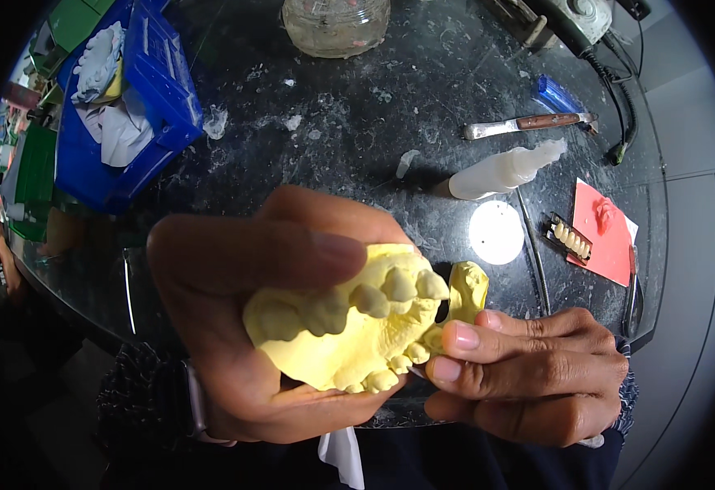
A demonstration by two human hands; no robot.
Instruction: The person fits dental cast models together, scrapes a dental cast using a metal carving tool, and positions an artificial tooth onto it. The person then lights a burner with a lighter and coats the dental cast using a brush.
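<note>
A: so where's the cast (357, 343)?
B: over the worktop (333, 122)'s near edge, left hand (218, 327) gripping it, front end pointing at the right hand (537, 371). That one's touching, can't tell if it's pinching tho.

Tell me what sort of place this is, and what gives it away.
Probably a dental lab bench: there's a yellow dental cast, a row of artificial teeth beside a pink sheet, and a wooden-handled metal tool.

The top edge crops the jar (337, 31), and the left grip (218, 327) hides part of the yellow cast (341, 347).
</note>
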